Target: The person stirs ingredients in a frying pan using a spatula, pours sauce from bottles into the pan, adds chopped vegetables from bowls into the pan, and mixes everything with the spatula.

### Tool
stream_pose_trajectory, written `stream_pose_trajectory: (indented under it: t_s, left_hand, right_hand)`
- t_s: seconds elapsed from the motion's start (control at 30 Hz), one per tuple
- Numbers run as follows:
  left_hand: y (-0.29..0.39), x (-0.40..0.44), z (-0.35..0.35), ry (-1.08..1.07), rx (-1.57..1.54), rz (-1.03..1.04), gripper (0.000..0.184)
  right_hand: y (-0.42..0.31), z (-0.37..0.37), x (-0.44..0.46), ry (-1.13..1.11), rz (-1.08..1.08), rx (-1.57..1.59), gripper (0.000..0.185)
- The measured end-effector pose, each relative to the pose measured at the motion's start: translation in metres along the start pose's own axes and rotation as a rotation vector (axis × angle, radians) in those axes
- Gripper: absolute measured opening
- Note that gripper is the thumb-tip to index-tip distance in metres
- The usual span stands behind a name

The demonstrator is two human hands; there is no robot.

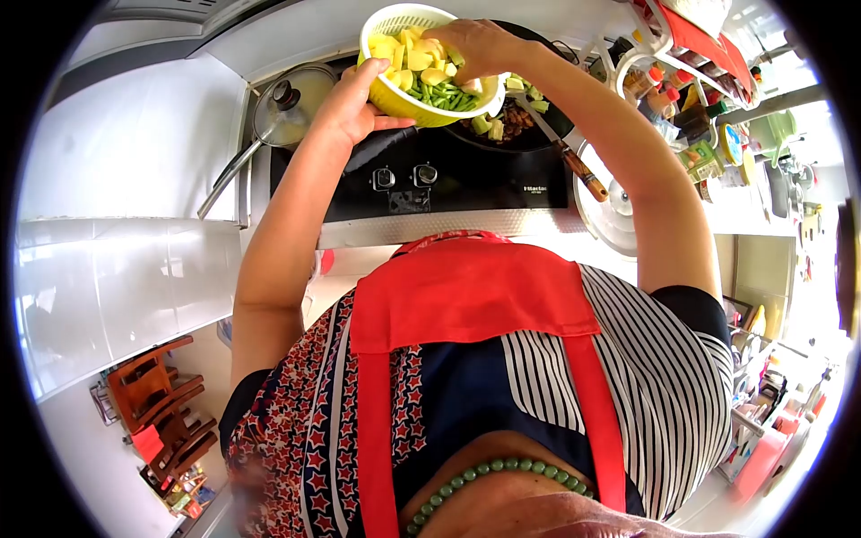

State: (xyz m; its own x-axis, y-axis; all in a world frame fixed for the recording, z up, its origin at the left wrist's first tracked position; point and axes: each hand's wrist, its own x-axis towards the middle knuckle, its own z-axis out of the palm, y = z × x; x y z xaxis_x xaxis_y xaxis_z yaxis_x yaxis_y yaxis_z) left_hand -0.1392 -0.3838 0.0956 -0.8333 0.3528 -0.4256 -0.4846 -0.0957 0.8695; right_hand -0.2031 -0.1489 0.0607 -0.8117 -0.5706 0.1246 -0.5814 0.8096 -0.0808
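Note:
My left hand (350, 106) grips the side of a yellow-green colander with a white inside (426, 112), held tilted over the stove. Inside lie yellow potato chunks (418, 59) and cut green beans (439, 93). My right hand (480, 47) reaches into the colander from the far right, fingers curled around pale green vegetable pieces; its fingertips are partly hidden. Below and to the right, a dark wok (558, 121) holds browned meat pieces (516, 124) and green vegetable chunks (489, 128). A spatula with a wooden handle (585, 175) rests in the wok.
A lidded pan (291, 103) stands at the left of the black gas stove (475, 184). Right of the stove lies a glass lid (614, 215). Seasoning bottles (659, 94) crowd a rack farther right. A white wall panel (134, 134) bounds the left side.

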Motion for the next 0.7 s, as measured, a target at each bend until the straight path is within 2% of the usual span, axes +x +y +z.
stream_pose_trajectory:
  t_s: [0.03, 0.13, 0.23, 0.33, 0.37, 0.47, 0.53, 0.6, 0.7]
  left_hand:
    - [0.0, 0.0, 0.0, -0.003, 0.002, 0.009, 0.061]
    - [-0.004, 0.0, -0.004, 0.011, -0.009, 0.033, 0.059]
    - [-0.006, 0.001, -0.006, 0.038, -0.028, 0.062, 0.057]
    - [-0.009, -0.001, -0.008, 0.059, -0.033, 0.092, 0.055]
    - [-0.009, 0.001, -0.008, 0.063, -0.027, 0.091, 0.056]
    - [-0.005, 0.002, -0.008, 0.059, 0.001, 0.085, 0.056]
    - [-0.004, 0.001, -0.006, 0.047, 0.012, 0.084, 0.056]
    - [-0.002, 0.001, -0.005, 0.034, 0.011, 0.092, 0.056]
    - [-0.004, 0.002, -0.005, 0.036, -0.009, 0.115, 0.056]
  right_hand:
    - [-0.004, 0.0, 0.0, -0.076, 0.061, -0.096, 0.068]
    - [-0.012, -0.005, -0.007, -0.073, 0.087, -0.128, 0.064]
    - [-0.011, -0.021, -0.012, -0.223, 0.127, -0.063, 0.059]
    - [-0.01, -0.037, -0.014, -0.33, 0.179, -0.173, 0.051]
    - [-0.007, -0.039, -0.015, -0.291, 0.155, -0.201, 0.052]
    - [0.013, -0.011, -0.009, -0.132, -0.013, 0.078, 0.063]
    - [-0.017, -0.027, -0.013, -0.36, 0.087, 0.079, 0.055]
    - [-0.03, -0.023, -0.018, -0.311, 0.064, -0.121, 0.046]
    - [-0.027, -0.016, -0.02, -0.259, 0.07, -0.196, 0.033]
